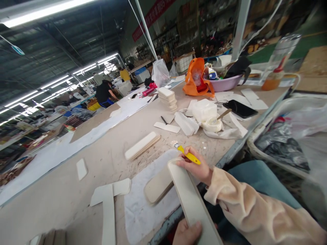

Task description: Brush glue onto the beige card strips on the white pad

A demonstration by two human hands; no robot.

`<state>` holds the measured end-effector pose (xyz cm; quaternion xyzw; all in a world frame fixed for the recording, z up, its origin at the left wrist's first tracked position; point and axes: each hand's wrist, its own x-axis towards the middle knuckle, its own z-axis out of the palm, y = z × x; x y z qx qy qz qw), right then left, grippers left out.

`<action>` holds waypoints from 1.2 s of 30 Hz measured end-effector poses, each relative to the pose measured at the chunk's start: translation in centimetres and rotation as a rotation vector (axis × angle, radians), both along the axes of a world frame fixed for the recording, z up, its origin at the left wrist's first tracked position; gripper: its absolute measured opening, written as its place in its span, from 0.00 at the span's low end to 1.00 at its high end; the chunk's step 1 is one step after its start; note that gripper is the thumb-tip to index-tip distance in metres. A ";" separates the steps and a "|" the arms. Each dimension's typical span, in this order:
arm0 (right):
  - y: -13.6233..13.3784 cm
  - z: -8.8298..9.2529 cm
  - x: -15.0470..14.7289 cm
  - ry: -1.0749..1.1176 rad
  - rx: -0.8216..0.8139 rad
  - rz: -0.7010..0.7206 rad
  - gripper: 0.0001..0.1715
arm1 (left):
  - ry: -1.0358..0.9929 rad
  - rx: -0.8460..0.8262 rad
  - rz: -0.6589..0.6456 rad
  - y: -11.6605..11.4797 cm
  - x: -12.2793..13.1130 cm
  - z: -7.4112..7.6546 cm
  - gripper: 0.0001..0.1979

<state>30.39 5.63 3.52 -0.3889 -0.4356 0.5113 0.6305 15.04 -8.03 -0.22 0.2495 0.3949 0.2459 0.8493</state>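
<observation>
A yellow-handled paintbrush [189, 155] is tucked in the fingers of my right hand [198, 165], its bristles pointing away and flecked with white. The thumb of that hand also rests on the far end of a long pale strip with rounded corners [192, 200]. At the bottom of the view, my left hand [187, 233] is closed around the near part of the same strip. Under the strip's left side, a stack of similar rounded pieces [158, 183] lies on a white cloth [139, 204] at the table edge.
Further stacks [142, 145] [167, 98] of pale pieces stand on the table. A white tub [204, 109], tape roll [212, 124], black phone [240, 109], orange bag [195, 78] and purple basin [224, 83] sit at the back right. Loose strips [108, 214] lie left.
</observation>
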 end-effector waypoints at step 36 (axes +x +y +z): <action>-0.3 -1.1 1.9 -0.281 0.048 -0.147 0.20 | -0.106 0.034 0.147 -1.6 1.2 2.9 0.18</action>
